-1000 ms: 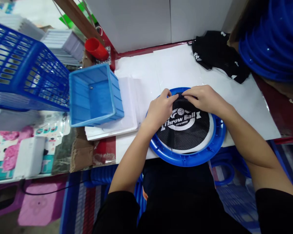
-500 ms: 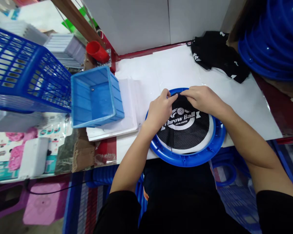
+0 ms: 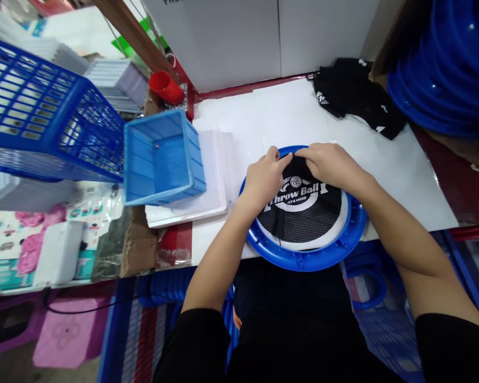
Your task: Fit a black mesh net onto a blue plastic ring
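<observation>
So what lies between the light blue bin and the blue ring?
Head view: a stack of white sheets on the white table lies between the light blue bin and the blue ring.

White lettering on the black mesh net (image 3: 303, 210) stretched in the blue ring (image 3: 307, 259) reads "Throw Ball", with a smaller line beneath, roughly "Fly & Catch", under a small ball emblem. Print elsewhere is too small or cut off to read.
</observation>
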The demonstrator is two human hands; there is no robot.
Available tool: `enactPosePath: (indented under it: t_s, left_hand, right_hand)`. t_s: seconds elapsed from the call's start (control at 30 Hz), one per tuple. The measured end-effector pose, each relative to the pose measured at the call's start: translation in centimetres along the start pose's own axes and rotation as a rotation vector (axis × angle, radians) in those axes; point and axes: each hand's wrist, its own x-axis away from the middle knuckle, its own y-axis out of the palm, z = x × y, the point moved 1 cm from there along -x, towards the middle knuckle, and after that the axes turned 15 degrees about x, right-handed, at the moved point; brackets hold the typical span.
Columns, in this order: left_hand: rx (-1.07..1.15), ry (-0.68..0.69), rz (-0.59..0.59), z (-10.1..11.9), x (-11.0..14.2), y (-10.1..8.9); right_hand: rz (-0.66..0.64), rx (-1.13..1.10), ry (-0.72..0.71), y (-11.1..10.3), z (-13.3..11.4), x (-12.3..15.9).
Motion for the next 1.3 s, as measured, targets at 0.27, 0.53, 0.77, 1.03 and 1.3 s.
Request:
enactPosePath:
  t_s: [0.27, 0.53, 0.77, 1.03, 1.3]
  left_hand:
    - [-0.134, -0.098, -0.057, 1.9, -0.7, 0.2]
    - [-0.031, 0.027, -0.036, 0.2, -0.2, 0.3]
    - [0.05, 0.132, -0.058, 1.7, 5.2, -1.6]
    - [0.212, 0.049, -0.483, 4.7, 9.2, -0.5]
    - [0.347, 0.128, -0.101, 5.3, 11.3, 0.9]
  right_hand:
    - [-0.107, 0.088, 0.044, -0.7, -0.9, -0.8]
    - [-0.1, -0.006, 0.011, -1.2, -0.4, 0.6]
    - [0.227, -0.139, 0.095, -1.6, -2.7, 11.6]
    - [0.294, -0.373, 0.144, 1.2, -9.9, 16.5]
    - [0.321, -0.325, 0.294, 2.8, -11.3, 15.1]
